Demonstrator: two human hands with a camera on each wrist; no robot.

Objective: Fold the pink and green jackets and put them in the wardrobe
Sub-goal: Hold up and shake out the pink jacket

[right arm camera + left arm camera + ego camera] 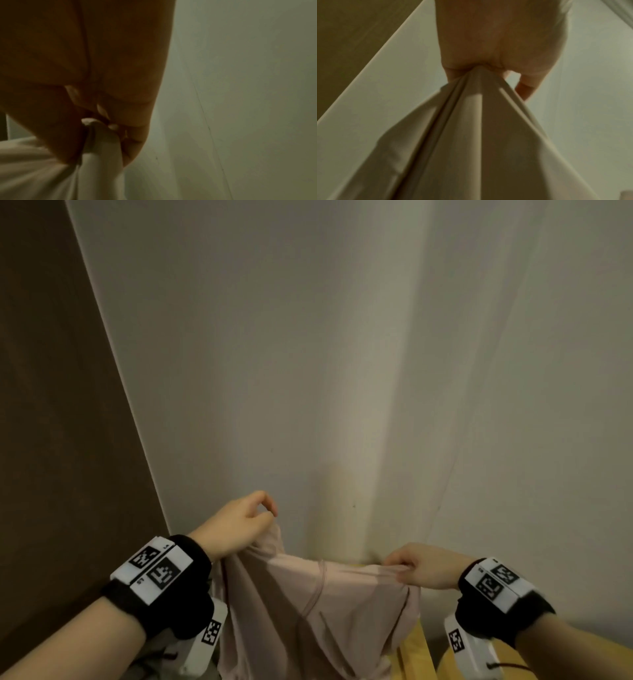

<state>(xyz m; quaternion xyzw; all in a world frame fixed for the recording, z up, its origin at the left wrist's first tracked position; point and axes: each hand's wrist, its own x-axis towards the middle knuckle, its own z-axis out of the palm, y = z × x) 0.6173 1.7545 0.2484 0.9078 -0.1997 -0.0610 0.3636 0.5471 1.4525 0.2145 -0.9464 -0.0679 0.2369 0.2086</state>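
The pink jacket (308, 607) hangs in the air in front of the pale wall (342, 354), held up by both hands and stretched between them along its top edge. The left hand (236, 525) pinches a bunched point of the cloth between thumb and curled fingers, raised higher against the wall than the right hand (424, 568), which has its fingers closed tight on the other end of that edge.

Only the head view shows both hands at once, the 2 wrist bands (159, 571) with their black-and-white markers, a dark brown panel (51, 405) left of the wall, and a yellow surface (416, 652) below the jacket beside the wall.

The left wrist view shows what the head view does not: the cloth gathered into sharp pleats that fan down from the left hand (496, 40), with 1 fingertip showing past the fold. The right wrist view shows the right hand (85, 67) from below, dark and blurred, with a rolled strip of the pink jacket (101, 155) squeezed between the fingers (133, 142).

The jacket's lower part is cut off by the bottom of the head view. In both wrist views the cloth reads as beige, not pink. What the yellow surface belongs to is hard to make out.
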